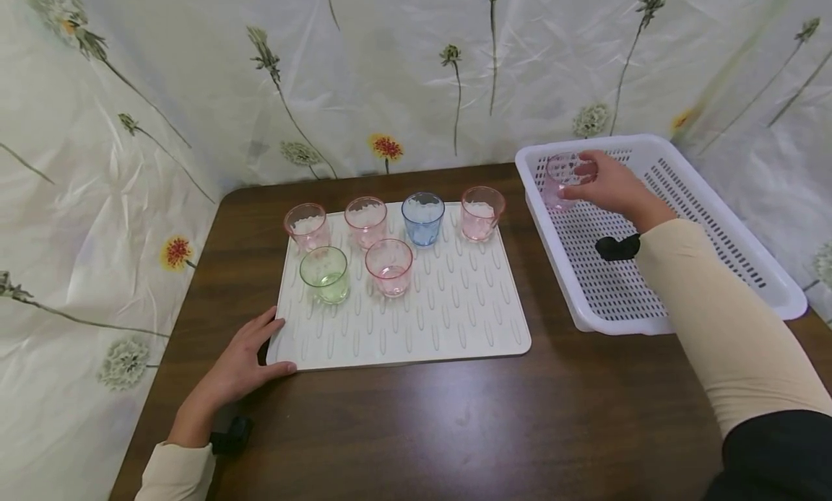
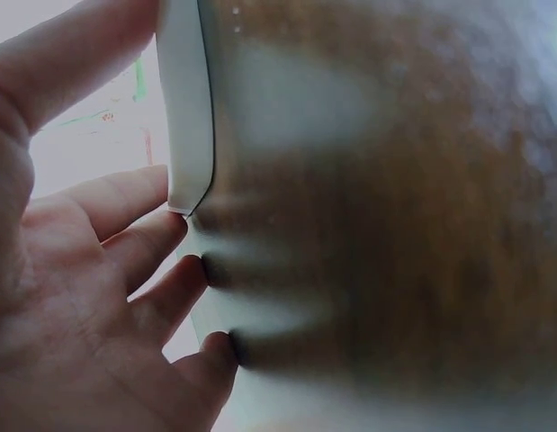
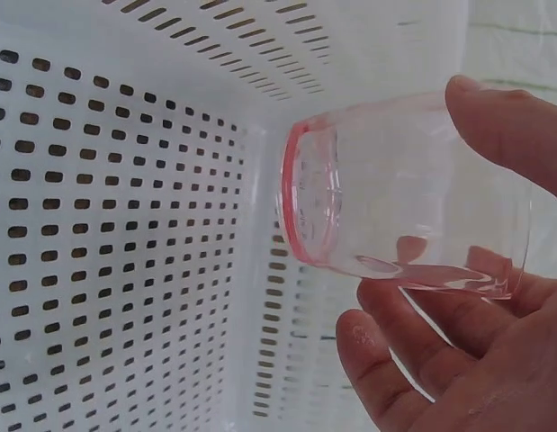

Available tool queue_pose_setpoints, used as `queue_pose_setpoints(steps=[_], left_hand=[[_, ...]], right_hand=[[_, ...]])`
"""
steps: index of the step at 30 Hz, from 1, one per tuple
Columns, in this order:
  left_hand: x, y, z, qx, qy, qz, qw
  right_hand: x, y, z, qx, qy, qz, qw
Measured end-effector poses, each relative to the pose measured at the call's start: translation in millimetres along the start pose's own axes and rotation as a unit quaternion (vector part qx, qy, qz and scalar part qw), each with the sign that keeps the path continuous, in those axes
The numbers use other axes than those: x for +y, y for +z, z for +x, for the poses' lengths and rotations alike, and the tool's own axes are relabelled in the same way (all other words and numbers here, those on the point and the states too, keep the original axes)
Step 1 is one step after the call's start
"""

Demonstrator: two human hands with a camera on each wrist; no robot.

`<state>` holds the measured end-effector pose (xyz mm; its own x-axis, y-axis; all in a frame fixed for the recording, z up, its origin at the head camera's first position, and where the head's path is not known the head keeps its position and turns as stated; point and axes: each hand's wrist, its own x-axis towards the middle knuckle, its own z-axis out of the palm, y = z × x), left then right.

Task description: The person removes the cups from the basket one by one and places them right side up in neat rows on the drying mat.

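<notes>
My right hand (image 1: 607, 183) is inside the white basket, near its far left corner. It holds a clear pink-tinted glass (image 3: 404, 189) between thumb and fingers, with the pink rim facing the basket floor. My left hand (image 1: 240, 360) rests at the near left corner of the white ridged drying board (image 1: 422, 335), fingertips along its edge and thumb at the front. On the board, a back row holds a pink glass (image 1: 308, 230), a second pink glass (image 1: 367, 227), a blue glass (image 1: 423, 223) and another pink glass (image 1: 479, 216). Nearer stand a green glass (image 1: 328, 281) and a pink glass (image 1: 391, 271).
The white perforated basket (image 1: 555, 259) stands right of the board on a dark wooden table (image 1: 390, 429). A flower-printed sheet (image 1: 403, 75) hangs behind and at the sides. Black wrist devices are on both arms.
</notes>
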<state>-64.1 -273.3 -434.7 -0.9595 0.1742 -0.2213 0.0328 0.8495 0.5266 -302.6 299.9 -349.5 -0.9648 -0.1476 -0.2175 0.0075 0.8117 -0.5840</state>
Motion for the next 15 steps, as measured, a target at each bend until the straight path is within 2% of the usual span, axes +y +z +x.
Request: queue_pose_setpoints(steps=[9,15], left_hand=[[-0.3,-1.5,-0.2,0.009,0.015,-0.001,0.9998],[-1.6,-1.0,0.2,0.011,0.022,-0.002,0.9997]], right_hand=[[-13,-12,-28,0.026,-0.017,-0.014,0.999],[-18,-14,-47,0.034,-0.051,-0.012,0.998]])
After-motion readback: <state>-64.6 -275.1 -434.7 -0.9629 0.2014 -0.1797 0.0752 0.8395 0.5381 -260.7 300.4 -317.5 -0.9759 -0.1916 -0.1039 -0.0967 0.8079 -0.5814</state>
